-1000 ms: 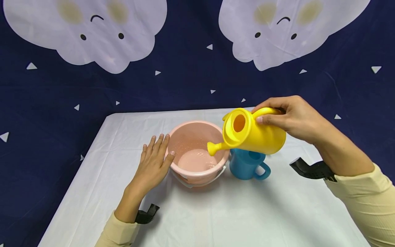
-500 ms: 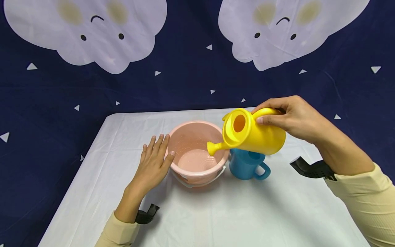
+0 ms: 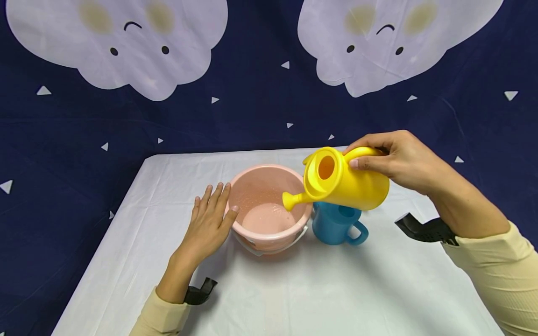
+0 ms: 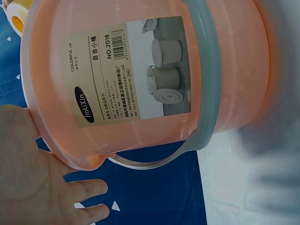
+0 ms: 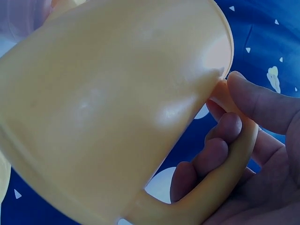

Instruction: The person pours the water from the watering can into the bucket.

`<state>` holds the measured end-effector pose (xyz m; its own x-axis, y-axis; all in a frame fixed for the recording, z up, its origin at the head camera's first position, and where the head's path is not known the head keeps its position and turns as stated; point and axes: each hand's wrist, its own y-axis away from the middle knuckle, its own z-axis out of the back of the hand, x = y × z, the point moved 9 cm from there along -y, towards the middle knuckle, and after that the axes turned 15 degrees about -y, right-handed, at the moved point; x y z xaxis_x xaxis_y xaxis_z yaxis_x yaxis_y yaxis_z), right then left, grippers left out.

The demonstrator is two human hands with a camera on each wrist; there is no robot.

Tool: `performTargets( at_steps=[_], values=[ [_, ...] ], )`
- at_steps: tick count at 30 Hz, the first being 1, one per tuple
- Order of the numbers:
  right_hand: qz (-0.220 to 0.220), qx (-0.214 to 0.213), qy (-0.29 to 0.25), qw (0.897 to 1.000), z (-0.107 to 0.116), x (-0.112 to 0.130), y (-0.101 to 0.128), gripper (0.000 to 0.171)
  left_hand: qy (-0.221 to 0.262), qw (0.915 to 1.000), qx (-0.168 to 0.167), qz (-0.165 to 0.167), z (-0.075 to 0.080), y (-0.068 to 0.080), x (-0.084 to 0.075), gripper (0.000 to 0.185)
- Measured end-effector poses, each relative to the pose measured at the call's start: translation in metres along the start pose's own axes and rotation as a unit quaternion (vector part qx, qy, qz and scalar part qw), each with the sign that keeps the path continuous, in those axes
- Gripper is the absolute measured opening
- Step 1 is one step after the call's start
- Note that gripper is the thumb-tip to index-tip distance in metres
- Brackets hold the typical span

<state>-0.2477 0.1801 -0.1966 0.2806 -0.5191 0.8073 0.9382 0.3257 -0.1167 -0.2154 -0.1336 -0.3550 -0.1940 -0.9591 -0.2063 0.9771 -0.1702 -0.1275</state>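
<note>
My right hand (image 3: pixel 399 158) grips the handle of a yellow watering can (image 3: pixel 357 186), its fingers curled through the loop in the right wrist view. The can (image 5: pixel 103 103) is tipped left, with its spout head over the inside of a pink bucket (image 3: pixel 269 237). Drops dot the bucket's inner wall. Against the bucket's left rim rests my left hand (image 3: pixel 208 224), fingers straight. In the left wrist view the bucket (image 4: pixel 234 61) shows a paper label and a pale grey handle hanging down. A blue cup (image 3: pixel 332 226) with a side handle stands right of the bucket, partly hidden by the can.
A white cloth (image 3: pixel 269 289) covers the table. Behind it hangs a dark blue curtain (image 3: pixel 252 121) printed with clouds and small white triangles. Each wrist carries a black camera mount, one near the left sleeve (image 3: pixel 161 312) and one near the right sleeve (image 3: pixel 491 261).
Both hands, the watering can, the bucket and the cup keep nearly the same places. The glinting splash on the bucket's floor near the front right has faded.
</note>
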Motion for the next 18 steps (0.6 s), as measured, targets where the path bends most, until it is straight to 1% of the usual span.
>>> performTargets(
  at_steps=[18],
  values=[
    [-0.003, 0.000, 0.011, 1.000, -0.0003, 0.0026, 0.0003, 0.020, 0.005, 1.0000, 0.003, -0.001, 0.0006, 0.0008, -0.0013, 0.063]
  ],
)
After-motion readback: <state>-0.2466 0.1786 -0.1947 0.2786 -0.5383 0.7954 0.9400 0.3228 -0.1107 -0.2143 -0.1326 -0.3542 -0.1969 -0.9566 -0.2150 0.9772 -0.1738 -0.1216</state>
